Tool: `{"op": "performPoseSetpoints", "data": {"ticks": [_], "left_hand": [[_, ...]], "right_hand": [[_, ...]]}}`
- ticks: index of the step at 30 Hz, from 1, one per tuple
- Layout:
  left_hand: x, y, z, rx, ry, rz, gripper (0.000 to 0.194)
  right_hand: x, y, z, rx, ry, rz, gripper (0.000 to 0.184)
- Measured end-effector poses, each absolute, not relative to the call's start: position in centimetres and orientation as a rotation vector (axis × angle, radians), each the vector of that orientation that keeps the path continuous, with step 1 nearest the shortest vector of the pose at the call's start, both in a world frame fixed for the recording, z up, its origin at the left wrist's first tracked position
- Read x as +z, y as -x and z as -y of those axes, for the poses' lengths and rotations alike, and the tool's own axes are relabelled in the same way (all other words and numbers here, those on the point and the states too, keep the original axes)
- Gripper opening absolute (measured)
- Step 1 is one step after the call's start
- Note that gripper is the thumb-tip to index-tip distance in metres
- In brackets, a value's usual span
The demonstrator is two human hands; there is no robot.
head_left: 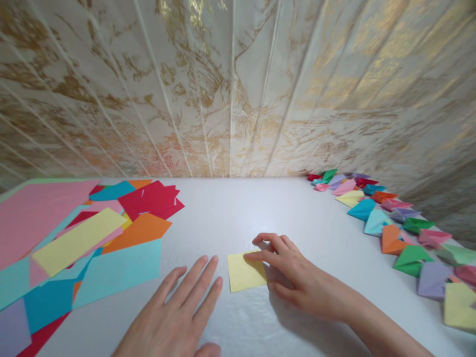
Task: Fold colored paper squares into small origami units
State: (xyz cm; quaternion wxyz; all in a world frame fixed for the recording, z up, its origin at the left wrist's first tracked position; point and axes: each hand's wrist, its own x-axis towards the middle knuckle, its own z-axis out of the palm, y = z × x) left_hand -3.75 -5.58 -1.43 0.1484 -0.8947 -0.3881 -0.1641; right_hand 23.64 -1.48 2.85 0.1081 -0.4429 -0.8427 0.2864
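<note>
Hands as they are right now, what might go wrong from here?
The small yellow paper might slide or twist, as only the right hand appears to touch it; the left hand is apart from it.
The left hand could brush the nearby light-blue sheet and disturb the overlapping papers.
The right forearm, if swung outward, might knock the nearest yellow folded piece.

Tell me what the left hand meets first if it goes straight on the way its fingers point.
The left hand would likely meet the yellow paper beside it first, at its left edge; the hand's height is unclear, so it might pass above.
</note>
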Motion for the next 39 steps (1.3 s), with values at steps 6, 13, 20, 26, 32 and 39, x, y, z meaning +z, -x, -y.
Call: {"op": "performPoseSetpoints", "data": {"ticks": [6, 13, 20, 26, 32, 39], "left_hand": [[-0.9, 0.4, 5.2, -0.574, 2.723, 1.130, 0.036], [1.4, -4.6, 2.9, -0.111, 2.858, 1.455, 0.036], [1.1, -3.3, 2.8, 0.057, 2.749, 1.271, 0.014], [1.2, -2.5, 2.9, -0.128, 2.855, 1.490, 0.026], [1.0, -2.5, 2.5, -0.196, 2.815, 1.378, 0.005], [0.7, -1.5, 2.4, -0.350, 2.836, 1.245, 0.019]], "right_hand": [[3.3, -22.7, 1.9, 0.835, 1.330, 2.498, 0.062], [3.8, -22.5, 2.1, 0.863, 1.388, 2.567, 0.063], [3.9, -23.0, 1.6, 0.872, 1.320, 2.562, 0.055], [3.6, -23.1, 1.3, 0.835, 1.310, 2.547, 0.050], [3.3, -23.3, 1.1, 0.816, 1.248, 2.519, 0.047], [0.9, -21.8, 0.4, 0.569, 0.973, 2.512, 0.015]]}}
